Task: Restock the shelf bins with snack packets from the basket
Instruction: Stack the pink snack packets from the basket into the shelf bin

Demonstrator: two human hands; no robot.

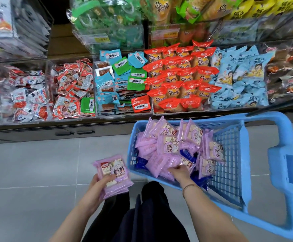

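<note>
A blue plastic basket (229, 137) stands on the floor at the right, holding several pink snack packets (168, 145) and a few dark blue ones (188, 153). My left hand (97, 186) grips a small stack of pink packets (113, 173) left of the basket, above my lap. My right hand (179, 170) reaches into the basket's near corner, fingers closed on a pink packet (161, 163) there. Clear shelf bins (123, 116) run across ahead, filled with packets.
The bins hold white and red packets (29, 98), red packets (72, 86), blue and green packets (117, 81), orange packets (179, 75) and light blue packets (238, 75). An upper shelf of bins hangs above. Grey tiled floor (37, 163) lies in front. The basket's handle (288, 172) sticks out right.
</note>
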